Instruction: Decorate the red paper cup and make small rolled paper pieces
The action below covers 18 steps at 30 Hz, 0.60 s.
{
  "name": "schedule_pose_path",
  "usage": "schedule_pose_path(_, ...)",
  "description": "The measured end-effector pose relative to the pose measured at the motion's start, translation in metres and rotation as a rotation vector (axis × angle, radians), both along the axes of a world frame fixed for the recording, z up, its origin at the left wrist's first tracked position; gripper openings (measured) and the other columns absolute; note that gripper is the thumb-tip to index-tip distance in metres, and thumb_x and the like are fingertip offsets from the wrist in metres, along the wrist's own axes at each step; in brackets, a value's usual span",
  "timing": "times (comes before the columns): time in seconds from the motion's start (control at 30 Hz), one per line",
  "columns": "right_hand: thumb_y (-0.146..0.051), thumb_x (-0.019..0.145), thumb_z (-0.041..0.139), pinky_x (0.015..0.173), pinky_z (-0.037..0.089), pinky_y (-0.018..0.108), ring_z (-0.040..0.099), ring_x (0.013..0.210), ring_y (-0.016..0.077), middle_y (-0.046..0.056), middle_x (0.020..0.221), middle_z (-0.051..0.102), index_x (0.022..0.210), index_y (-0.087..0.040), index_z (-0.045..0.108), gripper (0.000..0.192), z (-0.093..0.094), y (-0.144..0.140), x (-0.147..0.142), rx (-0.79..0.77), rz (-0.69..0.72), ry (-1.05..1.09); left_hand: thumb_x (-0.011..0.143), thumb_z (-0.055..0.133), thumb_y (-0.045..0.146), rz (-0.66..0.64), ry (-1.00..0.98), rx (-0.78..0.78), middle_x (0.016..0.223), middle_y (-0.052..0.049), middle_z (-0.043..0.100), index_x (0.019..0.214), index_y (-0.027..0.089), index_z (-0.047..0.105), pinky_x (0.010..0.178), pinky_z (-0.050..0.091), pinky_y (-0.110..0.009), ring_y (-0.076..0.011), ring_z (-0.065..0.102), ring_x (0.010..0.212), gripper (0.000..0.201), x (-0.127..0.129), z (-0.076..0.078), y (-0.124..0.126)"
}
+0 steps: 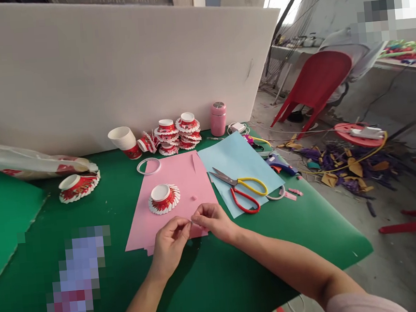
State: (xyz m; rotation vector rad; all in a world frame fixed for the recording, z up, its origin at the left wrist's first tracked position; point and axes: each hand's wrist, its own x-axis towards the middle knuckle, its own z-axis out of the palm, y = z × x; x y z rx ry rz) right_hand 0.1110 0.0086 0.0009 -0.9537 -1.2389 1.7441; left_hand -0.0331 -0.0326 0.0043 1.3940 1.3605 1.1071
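Note:
My left hand [169, 244] and my right hand [215, 222] meet fingertip to fingertip above the near edge of a pink paper sheet [139, 225]. Both are closed in a pinch; whatever small thing sits between the fingers is too hidden to name. Just beyond them, a cut paper cup [161, 194] stands upside down on the sheet, its fringed red-and-white strips fanned out. A tiny pink scrap [194, 198] lies right of the cup. Scissors [236, 181] with one yellow and one red handle rest on a blue paper sheet [225, 150], blades slightly apart.
Stacked fringed cups [167, 130], taller paper cups [124, 141] and a pink bottle [218, 119] line the white board [113, 77]. A blue glue gun [279, 164] lies at the table's right edge. Another fringed cup [78, 186] is left. A person sits on a red chair [318, 78].

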Motion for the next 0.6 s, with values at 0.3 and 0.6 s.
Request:
schedule_pose_path(0.3, -0.049, 0.060, 0.073, 0.054, 0.040, 0.024, 0.046, 0.051, 0.0076, -0.003, 0.056, 0.053, 0.065, -0.014, 0.059, 0.037, -0.003, 0.003, 0.020, -0.074, -0.019, -0.029, 0.077, 0.055, 0.023, -0.029, 0.103, 0.129, 0.063, 0.000, 0.058, 0.065, 0.018, 0.061, 0.056, 0.044, -0.022, -0.0128, 0.052, 0.059, 0.014, 0.006, 0.010, 0.002)
schedule_pose_path(0.6, -0.042, 0.076, 0.060, 0.060, 0.042, 0.025, 0.050, 0.064, 0.0113, 0.001, 0.076, 0.057, 0.095, -0.017, 0.058, 0.032, 0.007, -0.003, 0.036, 0.223, -0.171, -0.163, 0.079, 0.055, 0.029, 0.058, 0.099, 0.115, 0.062, 0.001, 0.055, 0.068, 0.017, 0.059, 0.054, 0.043, -0.022, -0.0119, 0.050, 0.057, 0.017, 0.001, -0.003, -0.007)
